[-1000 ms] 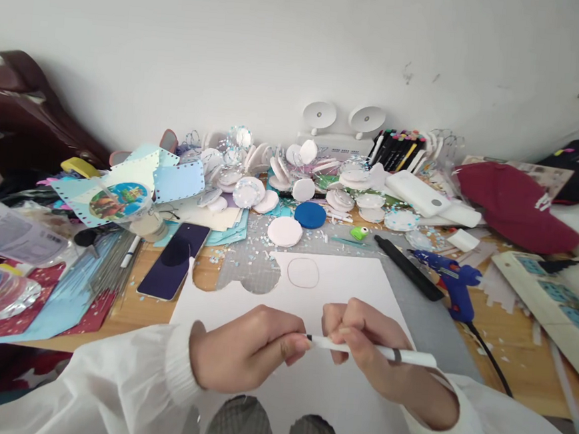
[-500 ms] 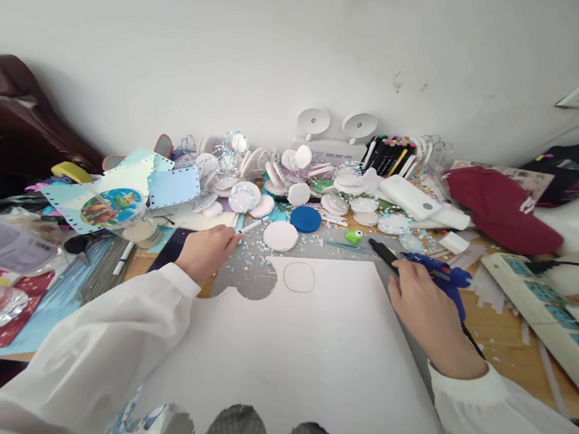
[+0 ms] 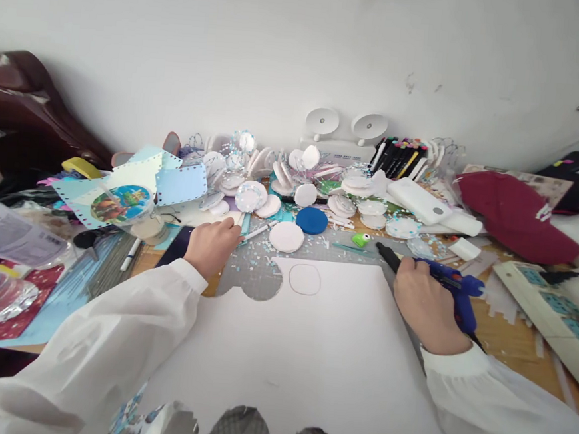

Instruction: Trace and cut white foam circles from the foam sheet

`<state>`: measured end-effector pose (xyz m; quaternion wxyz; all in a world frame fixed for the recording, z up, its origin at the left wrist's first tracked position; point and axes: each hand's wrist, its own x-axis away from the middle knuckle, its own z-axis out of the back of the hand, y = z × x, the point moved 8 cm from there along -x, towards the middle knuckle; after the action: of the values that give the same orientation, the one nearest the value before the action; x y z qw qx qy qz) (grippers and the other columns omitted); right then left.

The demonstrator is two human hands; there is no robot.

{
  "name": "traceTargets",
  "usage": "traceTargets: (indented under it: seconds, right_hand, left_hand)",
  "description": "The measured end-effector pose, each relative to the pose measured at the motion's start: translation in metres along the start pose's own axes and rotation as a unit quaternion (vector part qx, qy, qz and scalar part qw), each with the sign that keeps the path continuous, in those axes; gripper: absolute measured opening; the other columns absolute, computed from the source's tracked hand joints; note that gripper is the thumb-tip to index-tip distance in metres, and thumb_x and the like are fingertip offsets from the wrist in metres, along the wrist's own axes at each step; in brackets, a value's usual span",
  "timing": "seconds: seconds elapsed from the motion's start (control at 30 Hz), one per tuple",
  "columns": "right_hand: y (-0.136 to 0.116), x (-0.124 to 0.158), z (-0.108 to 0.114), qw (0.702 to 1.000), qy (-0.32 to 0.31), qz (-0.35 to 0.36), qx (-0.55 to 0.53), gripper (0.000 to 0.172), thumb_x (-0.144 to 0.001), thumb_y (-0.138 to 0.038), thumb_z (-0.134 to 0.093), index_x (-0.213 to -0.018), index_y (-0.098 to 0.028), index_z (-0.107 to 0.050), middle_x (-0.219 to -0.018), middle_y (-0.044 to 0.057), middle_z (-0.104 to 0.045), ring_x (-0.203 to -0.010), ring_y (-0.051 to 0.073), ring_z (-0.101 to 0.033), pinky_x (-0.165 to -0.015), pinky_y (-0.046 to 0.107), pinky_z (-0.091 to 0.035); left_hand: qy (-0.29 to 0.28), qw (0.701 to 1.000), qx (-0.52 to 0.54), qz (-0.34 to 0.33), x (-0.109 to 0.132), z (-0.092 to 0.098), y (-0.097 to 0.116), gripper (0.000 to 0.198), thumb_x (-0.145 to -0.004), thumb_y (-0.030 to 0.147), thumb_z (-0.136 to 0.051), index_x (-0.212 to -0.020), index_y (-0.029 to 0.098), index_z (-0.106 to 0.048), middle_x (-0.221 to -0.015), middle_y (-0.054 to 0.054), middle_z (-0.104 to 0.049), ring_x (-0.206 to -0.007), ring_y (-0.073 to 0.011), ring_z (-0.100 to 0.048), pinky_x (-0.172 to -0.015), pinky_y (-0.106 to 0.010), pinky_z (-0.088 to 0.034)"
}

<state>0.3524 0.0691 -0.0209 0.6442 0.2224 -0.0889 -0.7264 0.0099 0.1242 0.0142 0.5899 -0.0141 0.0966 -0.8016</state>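
Note:
A large white sheet (image 3: pixel 289 351) with scalloped cutouts lies before me, one rounded outline drawn near its top edge. My left hand (image 3: pixel 214 246) is closed beside the sheet's upper left corner, at the end of a white pen (image 3: pixel 257 232) on the grey mat; whether its fingers grip the pen is not clear. At the right edge, my right hand (image 3: pixel 426 301) closes round a black tool (image 3: pixel 387 256), next to a blue glue gun (image 3: pixel 457 284). A white disc (image 3: pixel 286 237) and a blue disc (image 3: pixel 312 221) lie above the sheet.
Stacks of white discs (image 3: pixel 251 196) and a bundle of markers (image 3: pixel 399 159) line the wall. On the right are a maroon cap (image 3: pixel 515 215) and a power strip (image 3: pixel 552 318). A lidded cup (image 3: pixel 124 207) and a yellow tape dispenser (image 3: pixel 81 168) stand left.
The view has shifted slightly, moving the scene rightward. My left hand has turned a little and sits apart from most of the pen. My right hand stays at the black tool.

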Motion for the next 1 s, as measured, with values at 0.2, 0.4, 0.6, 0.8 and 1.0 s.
traceTargets:
  seconds: [0.2, 0.4, 0.6, 0.8, 1.0]
  right_hand:
    - [-0.004, 0.005, 0.002, 0.999, -0.038, 0.014, -0.025, 0.019, -0.089, -0.015, -0.042, -0.089, -0.003, -0.057, -0.085, 0.019, -0.059, -0.061, 0.025, -0.066, -0.045, 0.029, -0.040]
    - [-0.008, 0.015, 0.006, 0.997, -0.077, 0.016, -0.026, 0.022, -0.089, -0.017, -0.041, -0.088, -0.002, -0.058, -0.081, 0.021, -0.061, -0.064, 0.029, -0.066, -0.046, 0.031, -0.042]
    - [0.008, 0.027, 0.030, 0.996, -0.022, 0.007, -0.087, 0.027, -0.091, -0.021, -0.034, -0.092, -0.004, -0.055, -0.084, 0.022, -0.062, -0.077, 0.032, -0.065, -0.065, 0.039, -0.049]
    - [-0.001, 0.052, 0.025, 0.810, -0.205, 0.040, -0.548, 0.038, -0.097, -0.046, -0.026, -0.110, -0.018, -0.048, -0.073, 0.004, -0.060, -0.068, 0.019, -0.058, -0.065, 0.032, -0.047]
    - [-0.037, 0.071, 0.046, 0.631, -0.339, 0.136, -0.684, 0.039, -0.095, -0.048, -0.040, -0.120, -0.019, -0.049, -0.073, 0.001, -0.055, -0.065, 0.014, -0.050, -0.057, 0.025, -0.039]
  left_hand:
    - [0.001, 0.999, 0.034, -0.035, 0.011, 0.019, 0.025, 0.042, -0.098, 0.037, -0.028, -0.089, 0.017, -0.064, -0.092, -0.008, -0.063, -0.082, -0.0217, -0.064, -0.062, -0.030, -0.040]
    - [-0.046, 0.929, 0.194, -0.313, 0.069, 0.020, 0.123, 0.032, -0.094, 0.037, -0.041, -0.110, 0.018, -0.060, -0.118, -0.010, -0.061, -0.101, -0.0235, -0.060, -0.081, -0.035, -0.049]
    - [-0.074, 0.862, 0.250, -0.434, 0.110, 0.002, 0.158, 0.054, -0.091, 0.046, -0.047, -0.134, 0.014, -0.043, -0.145, -0.015, -0.043, -0.135, -0.0305, -0.037, -0.110, -0.045, -0.033]
    - [-0.087, 0.859, 0.244, -0.441, 0.116, 0.006, 0.156, 0.051, -0.091, 0.045, -0.048, -0.132, 0.015, -0.045, -0.144, -0.014, -0.044, -0.134, -0.0298, -0.038, -0.109, -0.045, -0.034]
    - [-0.043, 0.856, 0.215, -0.468, 0.110, 0.007, 0.175, 0.051, -0.090, 0.048, -0.046, -0.128, 0.014, -0.049, -0.141, -0.016, -0.046, -0.127, -0.0315, -0.044, -0.103, -0.048, -0.037]
